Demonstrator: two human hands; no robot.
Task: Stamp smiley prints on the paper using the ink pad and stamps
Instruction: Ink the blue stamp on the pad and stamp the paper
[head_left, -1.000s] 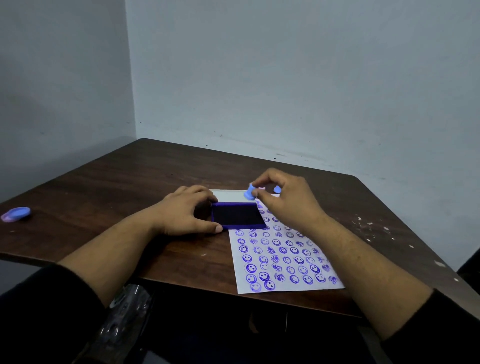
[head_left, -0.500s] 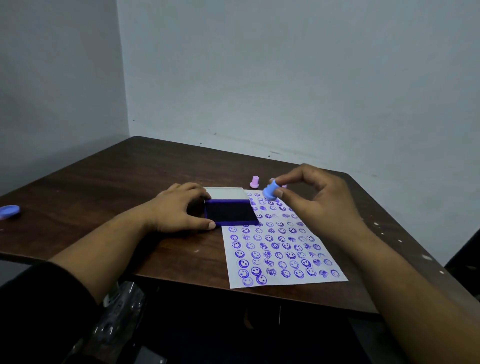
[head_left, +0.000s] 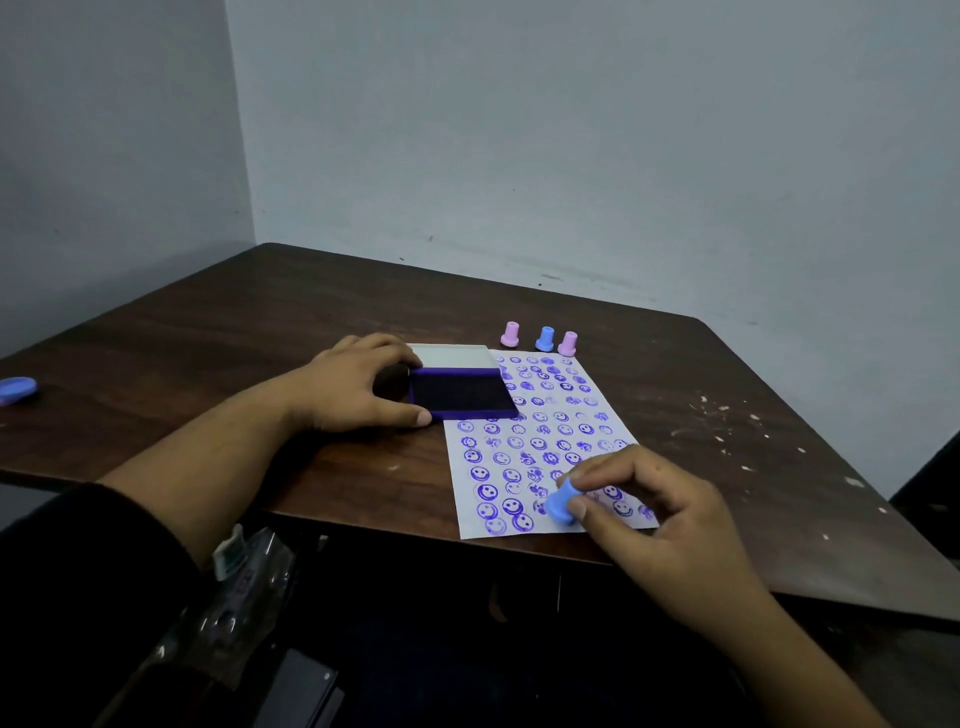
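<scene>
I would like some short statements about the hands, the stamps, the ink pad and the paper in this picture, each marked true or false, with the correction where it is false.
1. The right hand pinches a blue stamp over the near edge of the paper. True.
2. The ink pad is closed. False: its lid is open and the dark pad shows.
3. The left hand rests at the left side of the ink pad. True.
4. Three spare stamps stand beyond the far edge of the paper. True.
5. All spare stamps are blue. False: two are pink, one is blue.
6. The paper is blank. False: it is covered with purple smiley prints.
</scene>
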